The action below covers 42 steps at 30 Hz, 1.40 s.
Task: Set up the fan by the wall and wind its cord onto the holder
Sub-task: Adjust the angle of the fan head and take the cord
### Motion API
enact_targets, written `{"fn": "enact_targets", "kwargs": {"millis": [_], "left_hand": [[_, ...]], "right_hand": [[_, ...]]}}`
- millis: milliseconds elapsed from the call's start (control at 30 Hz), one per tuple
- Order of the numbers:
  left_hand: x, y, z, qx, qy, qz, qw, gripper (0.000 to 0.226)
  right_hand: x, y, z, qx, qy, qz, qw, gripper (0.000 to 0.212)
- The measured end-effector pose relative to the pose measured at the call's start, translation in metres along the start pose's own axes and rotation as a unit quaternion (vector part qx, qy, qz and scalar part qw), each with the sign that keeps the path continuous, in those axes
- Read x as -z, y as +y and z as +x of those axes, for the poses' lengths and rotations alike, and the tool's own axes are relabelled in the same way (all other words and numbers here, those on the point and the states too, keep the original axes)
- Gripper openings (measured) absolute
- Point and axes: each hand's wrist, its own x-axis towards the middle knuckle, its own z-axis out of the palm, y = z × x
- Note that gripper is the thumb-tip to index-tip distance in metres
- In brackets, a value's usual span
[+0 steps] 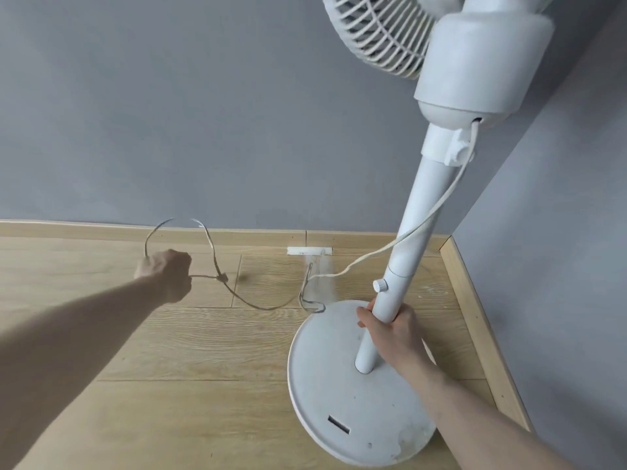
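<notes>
Left hand fisted, arm outstretched; right hand fingers curled gripping.

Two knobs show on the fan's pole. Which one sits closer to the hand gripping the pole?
The lower knob, round, just above the right hand on the pole. The upper knob sits under the motor housing.

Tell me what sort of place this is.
Probably a corner of a home room: wood-look floor, baseboard under grey walls, and a pedestal fan held by the right hand; left hand grips its cord.
</notes>
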Motion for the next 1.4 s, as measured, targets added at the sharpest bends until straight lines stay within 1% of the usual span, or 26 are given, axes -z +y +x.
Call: {"fn": "enact_targets", "kwargs": {"millis": [100,133,200,267,300,367,433,500,533,567,600,667,700,800,867,900,967,1033,1100,1133,1167,1200,1233,1300,1333,1400], "left_hand": [[-0.011,0.020,-0.031,-0.074,-0.058,0.058,0.994,0.018],[-0.013,0.028,-0.040,-0.095,-0.068,0.047,0.992,0.020],[-0.005,0.046,-0.053,-0.137,-0.071,-0.038,0.987,0.018],[0.029,0.069,-0.063,-0.183,-0.044,-0.162,0.969,0.023],[0.053,0.082,-0.072,-0.207,-0.025,-0.242,0.947,0.029],[0.119,0.106,-0.100,-0.261,0.012,-0.396,0.880,0.044],[0.175,0.127,-0.134,-0.311,0.017,-0.482,0.819,0.062],[0.216,0.144,-0.162,-0.333,-0.011,-0.530,0.780,0.083],[0.231,0.151,-0.174,-0.335,-0.021,-0.550,0.765,0.089],[0.240,0.160,-0.182,-0.338,-0.028,-0.569,0.749,0.088],[0.249,0.167,-0.191,-0.339,-0.029,-0.583,0.738,0.082],[0.255,0.173,-0.204,-0.329,-0.025,-0.603,0.727,0.068],[0.256,0.173,-0.209,-0.324,-0.018,-0.608,0.725,0.065],[0.253,0.169,-0.216,-0.318,-0.005,-0.618,0.719,0.068],[0.254,0.167,-0.221,-0.304,-0.014,-0.636,0.709,0.071],[0.256,0.166,-0.224,-0.293,-0.018,-0.648,0.703,0.071],[0.258,0.165,-0.230,-0.276,-0.027,-0.674,0.684,0.070],[0.256,0.162,-0.233,-0.272,-0.021,-0.696,0.664,0.075],[0.261,0.159,-0.244,-0.283,-0.018,-0.729,0.623,0.079],[0.262,0.157,-0.248,-0.284,-0.016,-0.744,0.605,0.074],[0.268,0.156,-0.259,-0.290,-0.006,-0.756,0.587,0.062],[0.269,0.154,-0.262,-0.281,-0.001,-0.767,0.576,0.050],[0.268,0.153,-0.263,-0.269,0.002,-0.782,0.562,0.043],[0.269,0.149,-0.269,-0.241,-0.013,-0.795,0.556,0.053],[0.270,0.145,-0.269,-0.234,-0.023,-0.793,0.562,0.055],[0.279,0.136,-0.270,-0.244,-0.035,-0.783,0.571,0.051]], "right_hand": [[-0.005,-0.003,-0.006,-0.022,-0.011,-0.001,1.000,0.026],[-0.007,-0.003,-0.008,-0.028,-0.014,-0.006,0.999,0.027],[-0.004,-0.006,-0.013,-0.044,-0.014,-0.032,0.998,0.028],[0.002,-0.008,-0.016,-0.056,-0.018,-0.071,0.996,0.030],[0.004,-0.009,-0.019,-0.064,-0.022,-0.090,0.994,0.033],[0.010,-0.015,-0.027,-0.077,-0.032,-0.122,0.989,0.038],[0.014,-0.019,-0.035,-0.084,-0.044,-0.131,0.987,0.040],[0.019,-0.027,-0.044,-0.099,-0.052,-0.142,0.983,0.041],[0.023,-0.035,-0.051,-0.104,-0.055,-0.157,0.981,0.040],[0.026,-0.040,-0.055,-0.108,-0.062,-0.173,0.977,0.038],[0.031,-0.048,-0.059,-0.101,-0.067,-0.187,0.975,0.037],[0.041,-0.066,-0.073,-0.095,-0.078,-0.210,0.970,0.041],[0.048,-0.074,-0.080,-0.078,-0.080,-0.221,0.969,0.042],[0.077,-0.100,-0.113,-0.013,-0.081,-0.266,0.960,0.035],[0.101,-0.118,-0.141,0.007,-0.075,-0.301,0.951,0.029],[0.113,-0.126,-0.155,-0.001,-0.066,-0.296,0.953,0.037],[0.142,-0.138,-0.183,-0.031,-0.013,-0.262,0.965,0.061],[0.163,-0.146,-0.207,-0.024,0.012,-0.237,0.971,0.069],[0.178,-0.155,-0.231,-0.012,0.034,-0.219,0.975,0.067],[0.182,-0.155,-0.237,-0.004,0.044,-0.205,0.978,0.064],[0.187,-0.158,-0.250,0.007,0.060,-0.182,0.981,0.062],[0.185,-0.160,-0.256,0.016,0.071,-0.161,0.984,0.059],[0.182,-0.159,-0.260,0.024,0.084,-0.138,0.987,0.056],[0.177,-0.152,-0.270,0.032,0.112,-0.091,0.989,0.051],[0.174,-0.146,-0.272,0.031,0.114,-0.080,0.990,0.051],[0.172,-0.140,-0.275,0.031,0.106,-0.081,0.991,0.053]]}}
